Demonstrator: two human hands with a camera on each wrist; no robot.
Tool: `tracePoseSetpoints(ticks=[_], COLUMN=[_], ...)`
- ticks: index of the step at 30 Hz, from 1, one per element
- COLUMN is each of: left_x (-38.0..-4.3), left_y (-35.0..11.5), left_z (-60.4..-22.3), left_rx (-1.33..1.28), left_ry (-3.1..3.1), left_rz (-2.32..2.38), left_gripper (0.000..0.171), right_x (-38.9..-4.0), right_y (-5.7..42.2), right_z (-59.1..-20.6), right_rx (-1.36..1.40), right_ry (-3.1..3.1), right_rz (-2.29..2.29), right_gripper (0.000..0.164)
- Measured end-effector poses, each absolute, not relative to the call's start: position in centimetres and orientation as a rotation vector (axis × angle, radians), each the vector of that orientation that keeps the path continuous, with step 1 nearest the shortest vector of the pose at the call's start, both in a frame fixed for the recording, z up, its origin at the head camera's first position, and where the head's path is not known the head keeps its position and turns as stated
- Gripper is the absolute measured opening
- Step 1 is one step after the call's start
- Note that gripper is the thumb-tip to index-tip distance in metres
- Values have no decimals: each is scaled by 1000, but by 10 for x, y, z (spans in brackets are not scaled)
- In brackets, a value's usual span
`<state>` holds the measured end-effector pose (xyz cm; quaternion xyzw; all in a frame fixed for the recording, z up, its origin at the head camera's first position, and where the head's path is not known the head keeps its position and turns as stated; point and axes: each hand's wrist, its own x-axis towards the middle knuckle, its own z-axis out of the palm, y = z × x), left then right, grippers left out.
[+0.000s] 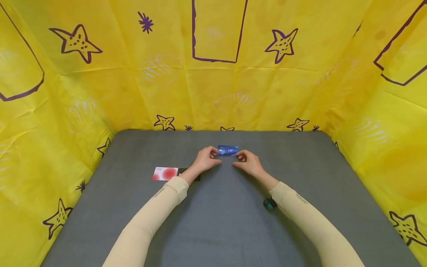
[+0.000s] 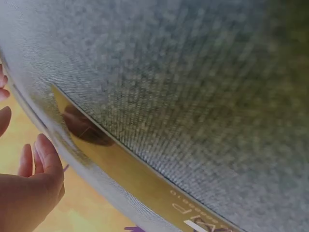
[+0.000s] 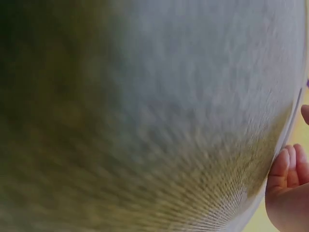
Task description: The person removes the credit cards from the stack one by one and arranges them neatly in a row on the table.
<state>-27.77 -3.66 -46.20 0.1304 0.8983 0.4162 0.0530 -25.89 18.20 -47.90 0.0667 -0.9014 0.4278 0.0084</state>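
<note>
1. Head view shows the left hand (image 1: 205,158) and the right hand (image 1: 250,163) facing each other, fingers loosely bent, thumbs spread away. No pinch shows on either side, so the grip looks released.
2. Judging by this pose, the step in hand is setting the blue card (image 1: 228,150) straight by its two short ends.
3. Even, light pressure from both sides should serve best; pushing harder from one side could twist it. Keeping it flat on the table (image 1: 213,222) lets it slide rather than tip.
4. The blue card lies between the hands, beyond both thumbs: its left end just beside the left fingertips, its lower right corner partly behind the right ones. Actual contact on the left, I cannot tell.
5. Off to the left hand's near side lies a red-and-white card (image 1: 165,173), which the left sleeve (image 1: 163,207) had best avoid brushing.
</note>
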Motion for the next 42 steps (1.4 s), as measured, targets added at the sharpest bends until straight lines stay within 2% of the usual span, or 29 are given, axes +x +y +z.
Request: tracePoseSetpoints(ticks=[23, 33, 42], left_x=[-305, -312, -314], left_y=[-24, -20, -19], left_z=[-471, -475, -473], left_rx=[317, 332, 316], left_ry=[2782, 2813, 2801], left_rz=[1216, 1121, 1090], left_gripper=[45, 53, 56], right_x=[-293, -296, -298], right_y=[182, 181, 182], right_z=[-481, -481, -481], right_rx=[174, 187, 168], right_ry=[-2878, -2935, -2959], right_rz=[1146, 1109, 1132], right_gripper=[53, 59, 58])
